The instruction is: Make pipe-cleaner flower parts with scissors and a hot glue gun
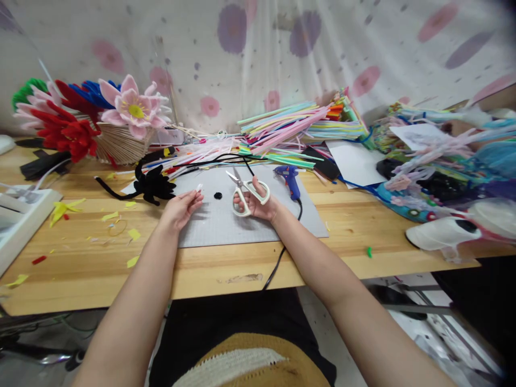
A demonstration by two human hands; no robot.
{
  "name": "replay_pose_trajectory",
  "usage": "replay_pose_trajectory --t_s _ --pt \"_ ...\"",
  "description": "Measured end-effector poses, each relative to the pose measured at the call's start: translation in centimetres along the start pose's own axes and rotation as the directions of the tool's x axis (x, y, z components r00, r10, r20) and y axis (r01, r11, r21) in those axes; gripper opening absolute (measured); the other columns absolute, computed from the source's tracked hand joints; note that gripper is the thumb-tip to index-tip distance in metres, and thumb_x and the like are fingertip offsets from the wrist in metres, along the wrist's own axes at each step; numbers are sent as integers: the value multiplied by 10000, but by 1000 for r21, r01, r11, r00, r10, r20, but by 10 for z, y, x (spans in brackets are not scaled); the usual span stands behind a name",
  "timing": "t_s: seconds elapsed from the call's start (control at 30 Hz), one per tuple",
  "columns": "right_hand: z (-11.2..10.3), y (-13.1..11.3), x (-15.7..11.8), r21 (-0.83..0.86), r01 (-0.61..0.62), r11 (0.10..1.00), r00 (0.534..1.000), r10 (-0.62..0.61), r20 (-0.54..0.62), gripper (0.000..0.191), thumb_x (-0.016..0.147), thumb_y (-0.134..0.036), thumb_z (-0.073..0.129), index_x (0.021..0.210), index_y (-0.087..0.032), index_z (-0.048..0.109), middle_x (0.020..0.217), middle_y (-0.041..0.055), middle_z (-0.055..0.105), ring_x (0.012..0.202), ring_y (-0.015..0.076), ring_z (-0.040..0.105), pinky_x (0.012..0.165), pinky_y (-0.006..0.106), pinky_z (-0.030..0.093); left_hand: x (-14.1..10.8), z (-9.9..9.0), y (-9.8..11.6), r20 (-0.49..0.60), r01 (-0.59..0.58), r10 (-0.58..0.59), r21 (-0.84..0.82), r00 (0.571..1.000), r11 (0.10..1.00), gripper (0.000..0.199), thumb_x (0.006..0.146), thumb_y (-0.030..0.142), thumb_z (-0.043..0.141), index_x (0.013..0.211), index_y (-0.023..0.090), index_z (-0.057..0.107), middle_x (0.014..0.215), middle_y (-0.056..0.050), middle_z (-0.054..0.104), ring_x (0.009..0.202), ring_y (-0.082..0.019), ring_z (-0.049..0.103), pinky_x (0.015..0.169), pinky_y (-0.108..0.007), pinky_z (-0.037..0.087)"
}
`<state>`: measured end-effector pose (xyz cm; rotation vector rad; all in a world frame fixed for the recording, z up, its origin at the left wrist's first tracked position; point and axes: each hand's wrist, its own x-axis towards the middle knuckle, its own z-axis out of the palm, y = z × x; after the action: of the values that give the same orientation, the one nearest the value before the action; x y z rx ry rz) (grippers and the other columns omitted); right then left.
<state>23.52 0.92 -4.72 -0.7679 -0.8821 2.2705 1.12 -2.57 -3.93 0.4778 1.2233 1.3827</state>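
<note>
In my right hand (263, 207) is a pair of white-handled scissors (242, 210), the fingers through the loops and the blades pointing up and left. My left hand (182, 208) pinches a small whitish, clear-looking piece (199, 187), too small to name. Between the two hands a small black round piece (217, 195) lies on the grey board (226, 234). Just beyond my left hand sits a black fuzzy pipe-cleaner shape (153, 184) with a long stem. To the right of the scissors lies a blue glue gun (288, 180), its cord running under my right forearm.
Pipe-cleaner flowers (131, 107) stand at the back left. Bundles of pastel pipe cleaners (282, 126) are heaped along the back. Yellow scraps (134, 234) lie on the wooden table (97, 285). A white box (30, 226) is at the left edge, a white container (441, 233) at the right.
</note>
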Motion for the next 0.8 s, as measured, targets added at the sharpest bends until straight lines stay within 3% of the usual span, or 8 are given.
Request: replay_pose_trajectory --t_s 0.1,0.23,0.43,0.6,0.8 --pt "1 4 2 -44 -67 997 992 71 106 684 759 -747 239 747 -130 533 564 34 562 439 85 460 460 211 415 0 3 2 15 65 -64 -32 998 997 121 803 42 518 756 64 627 617 -28 623 543 -50 613 501 -84 509" --pt "0 8 5 -153 -175 972 952 207 226 731 738 -771 198 806 -123 531 694 107 638 544 137 560 571 281 476 -1 7 4 6 126 -125 -71 992 990 157 831 56 481 760 62 621 609 -24 618 525 -39 604 492 -68 505" --pt "-6 8 9 -223 -196 955 912 261 316 767 734 -775 152 843 -119 534 749 136 662 584 161 593 600 308 487 0 9 2 -13 108 -108 -47 994 993 173 833 56 476 733 60 618 607 -32 617 542 -48 611 491 -75 508" --pt "-3 7 8 -282 -228 932 890 317 329 771 730 -777 126 819 -123 525 722 135 662 539 147 572 565 285 475 0 9 -4 14 62 -62 13 998 998 160 818 58 500 718 59 625 624 -41 625 568 -60 621 514 -92 517" --pt "3 8 6 -307 -218 926 904 310 295 761 746 -763 106 791 -124 517 692 125 651 528 142 556 551 283 466 -1 10 -5 12 52 -52 31 999 998 147 810 57 509 729 60 632 628 -49 629 571 -67 620 504 -102 516"
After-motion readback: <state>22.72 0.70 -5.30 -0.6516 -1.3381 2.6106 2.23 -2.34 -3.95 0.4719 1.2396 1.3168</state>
